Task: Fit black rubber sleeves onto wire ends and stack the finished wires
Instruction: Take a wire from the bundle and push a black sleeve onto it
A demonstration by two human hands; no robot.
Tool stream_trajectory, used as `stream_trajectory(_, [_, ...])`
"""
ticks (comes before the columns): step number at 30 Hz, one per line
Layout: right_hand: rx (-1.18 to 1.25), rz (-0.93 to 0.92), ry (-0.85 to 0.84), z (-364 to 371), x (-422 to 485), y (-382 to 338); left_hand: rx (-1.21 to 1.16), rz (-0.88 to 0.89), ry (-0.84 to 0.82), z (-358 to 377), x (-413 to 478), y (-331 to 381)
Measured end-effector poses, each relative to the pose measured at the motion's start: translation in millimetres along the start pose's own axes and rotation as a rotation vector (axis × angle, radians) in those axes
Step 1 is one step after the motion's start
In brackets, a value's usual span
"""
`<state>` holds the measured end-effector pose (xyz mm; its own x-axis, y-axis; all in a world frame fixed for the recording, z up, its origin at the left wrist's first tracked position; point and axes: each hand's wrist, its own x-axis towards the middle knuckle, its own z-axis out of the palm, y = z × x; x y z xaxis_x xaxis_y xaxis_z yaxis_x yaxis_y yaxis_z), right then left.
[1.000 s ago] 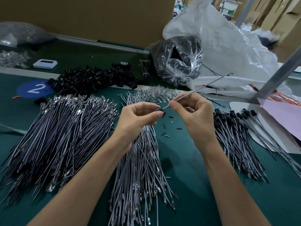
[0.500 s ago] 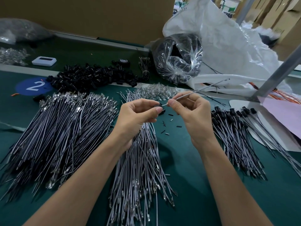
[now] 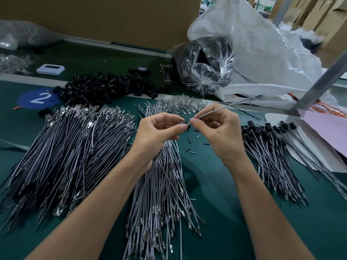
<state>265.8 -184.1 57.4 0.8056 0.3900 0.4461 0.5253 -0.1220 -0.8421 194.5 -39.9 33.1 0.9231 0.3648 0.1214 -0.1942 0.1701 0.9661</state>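
Observation:
My left hand [image 3: 159, 134] pinches a black rubber sleeve [image 3: 183, 123] between thumb and forefinger. My right hand [image 3: 219, 132] pinches a grey wire [image 3: 225, 106] close to its near end, which meets the sleeve; the wire slants up to the right. Under my hands lies a loose pile of bare grey wires [image 3: 163, 194]. A bigger heap of grey wires [image 3: 62, 151] covers the left of the green table [image 3: 216, 194]. Wires with black sleeves fitted [image 3: 270, 147] are stacked on the right. Loose black sleeves [image 3: 105, 87] are heaped at the back.
A clear bag of black parts [image 3: 204, 62] and a large white bag [image 3: 262, 53] stand at the back right. Clear small parts [image 3: 180, 104] lie behind my hands. A grey metal post [image 3: 319, 79] slants at the right, above pink paper [image 3: 326, 132]. A white device [image 3: 50, 69] sits far left.
Both hands stay together over the middle pile. The wire's free end has dipped a little, and its near end has come up against the sleeve.

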Motion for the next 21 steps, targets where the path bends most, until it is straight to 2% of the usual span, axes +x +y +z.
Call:
stream_trajectory(6, [0.038,0.029,0.001,2,-1,3,-0.016,0.014,0.006,1,0,-1])
stream_trajectory(13, [0.215,0.155,0.132,14,-6,3,-0.185,0.018,0.058,1,1,-3])
stream_trajectory(18, [0.357,0.223,0.136,16,-7,-1,-0.351,-0.010,0.042,0,2,-3])
stream_trajectory(21, [0.454,0.248,0.114,17,-8,-3,-0.354,0.009,0.021,0,2,-2])
